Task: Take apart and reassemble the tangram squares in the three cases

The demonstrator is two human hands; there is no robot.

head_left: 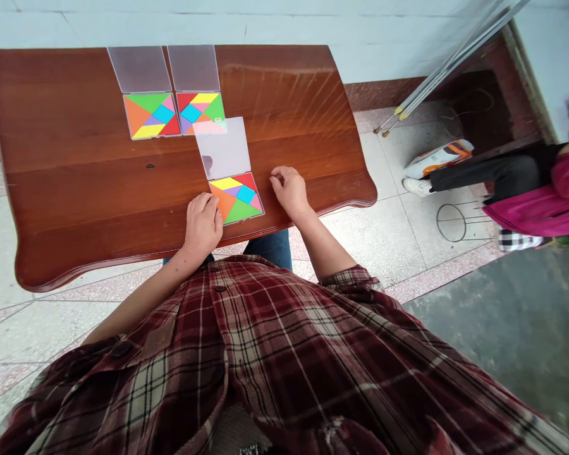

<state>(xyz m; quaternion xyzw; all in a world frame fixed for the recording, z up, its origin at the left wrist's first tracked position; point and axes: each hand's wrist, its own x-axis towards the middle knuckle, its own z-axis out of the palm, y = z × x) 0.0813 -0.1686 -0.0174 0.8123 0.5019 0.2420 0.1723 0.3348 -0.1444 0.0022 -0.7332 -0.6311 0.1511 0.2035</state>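
Tangram tray [237,199], left hand [201,226] touching — right hand [289,191] beside

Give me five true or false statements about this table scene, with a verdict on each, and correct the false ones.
1. The left hand rests on the nearest tangram tray. True.
2. The right hand grips a translucent lid. False: it rests on the wooden table beside that tray, holding nothing.
3. A translucent lid overlaps the middle tangram tray. True.
4. The left tangram tray has its lid lying beyond it. True.
5. The person in pink touches the table. False: they are off to the right, apart from it.
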